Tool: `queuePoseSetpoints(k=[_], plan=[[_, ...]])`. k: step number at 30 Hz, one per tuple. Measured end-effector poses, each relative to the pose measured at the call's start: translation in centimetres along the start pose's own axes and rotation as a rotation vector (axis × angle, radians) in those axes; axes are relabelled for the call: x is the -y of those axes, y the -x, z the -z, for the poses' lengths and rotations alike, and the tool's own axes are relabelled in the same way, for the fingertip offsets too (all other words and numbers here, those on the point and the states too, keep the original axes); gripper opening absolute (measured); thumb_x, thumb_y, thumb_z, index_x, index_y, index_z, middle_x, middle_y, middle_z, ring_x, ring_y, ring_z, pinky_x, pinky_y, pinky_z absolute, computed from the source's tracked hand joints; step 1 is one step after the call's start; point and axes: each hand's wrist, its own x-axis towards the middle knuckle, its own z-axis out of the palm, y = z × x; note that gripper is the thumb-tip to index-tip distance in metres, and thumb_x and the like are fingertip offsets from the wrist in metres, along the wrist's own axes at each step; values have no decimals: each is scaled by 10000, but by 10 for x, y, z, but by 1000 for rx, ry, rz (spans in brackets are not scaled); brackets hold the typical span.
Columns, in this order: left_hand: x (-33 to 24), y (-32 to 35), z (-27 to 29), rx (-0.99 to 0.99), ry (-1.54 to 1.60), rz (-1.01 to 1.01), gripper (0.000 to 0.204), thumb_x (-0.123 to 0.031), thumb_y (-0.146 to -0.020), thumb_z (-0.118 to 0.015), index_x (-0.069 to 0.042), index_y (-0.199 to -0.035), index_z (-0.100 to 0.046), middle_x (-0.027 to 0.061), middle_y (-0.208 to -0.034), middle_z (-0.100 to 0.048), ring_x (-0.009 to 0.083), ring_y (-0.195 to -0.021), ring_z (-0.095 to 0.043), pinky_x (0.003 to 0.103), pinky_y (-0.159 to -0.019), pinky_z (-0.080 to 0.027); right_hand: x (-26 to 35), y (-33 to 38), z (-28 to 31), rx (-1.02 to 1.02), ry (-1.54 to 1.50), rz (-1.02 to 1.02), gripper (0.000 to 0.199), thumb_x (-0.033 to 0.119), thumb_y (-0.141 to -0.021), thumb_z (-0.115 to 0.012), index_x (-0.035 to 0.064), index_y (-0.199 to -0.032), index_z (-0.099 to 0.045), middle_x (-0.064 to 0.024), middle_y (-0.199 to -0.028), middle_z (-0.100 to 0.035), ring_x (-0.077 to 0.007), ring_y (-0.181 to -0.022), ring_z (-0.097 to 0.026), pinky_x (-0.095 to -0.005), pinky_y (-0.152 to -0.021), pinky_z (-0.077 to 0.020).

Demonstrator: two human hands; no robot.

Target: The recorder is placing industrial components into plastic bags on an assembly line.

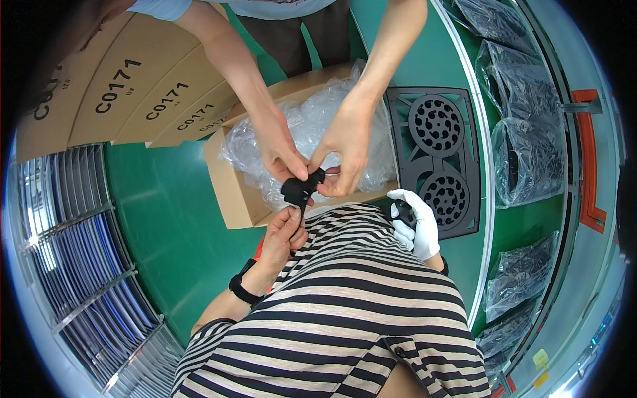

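Observation:
My left hand (286, 232), bare, pinches the lower end of a small black molded part (296, 190) in front of my body. A co-worker's two bare hands (312, 159) reach in from the far side and grip the upper end of that same part. My right hand (423, 224) wears a white glove and curls around another small black piece (402, 211) close to my right side; the fingers partly cover it, so its shape is unclear. Beyond my hands lies an open cardboard box (219, 169) holding clear plastic bags (312, 126).
A black panel (417, 170) with two round perforated discs lies on the green table (458, 63) at right. Plastic-wrapped dark parts (531, 159) line the far right. Cardboard cartons (126, 86) lean at upper left, above a metal rack (86, 265) of thin sheets.

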Motion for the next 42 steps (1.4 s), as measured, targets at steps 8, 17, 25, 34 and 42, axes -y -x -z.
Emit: queuePoseSetpoints(k=[8,17,25,34,42], plan=[[1,-2,1,24,14,8,181,-203,-988,-459,-82,-856,-489,-38,-680,-403,40,-470,-227,207,-441,-186,2,2,0,6,-6,21,266,206,-968,-419,26,-1059,-592,-37,-784,-513,-61,-349,-257,-205,-297,-205],[0,-1,3,53,7,1,181,-211,-987,-462,-83,-862,-488,-39,-686,-412,39,-476,-232,205,-449,-192,2,2,-1,4,-4,9,263,196,-967,-417,25,-1072,-587,-41,-788,-512,-65,-346,-257,-207,-301,-206],[0,-2,2,54,38,5,177,-198,-990,-452,-79,-863,-487,-43,-679,-402,36,-473,-227,202,-442,-187,3,2,-2,25,17,21,254,198,-970,-415,39,-1065,-589,-37,-791,-510,-60,-346,-257,-203,-305,-199],[-2,0,-1,45,24,11,182,-197,-991,-451,-87,-849,-482,-53,-646,-370,34,-469,-222,202,-439,-184,2,3,-2,0,15,6,253,199,-968,-417,42,-1058,-594,-30,-780,-508,-59,-348,-261,-206,-309,-199],[-2,-1,-1,51,11,20,194,-194,-991,-452,-91,-828,-481,-59,-618,-340,38,-466,-215,207,-439,-178,2,3,-3,3,22,3,254,200,-969,-419,40,-1057,-595,-29,-778,-510,-58,-347,-258,-208,-303,-200]])
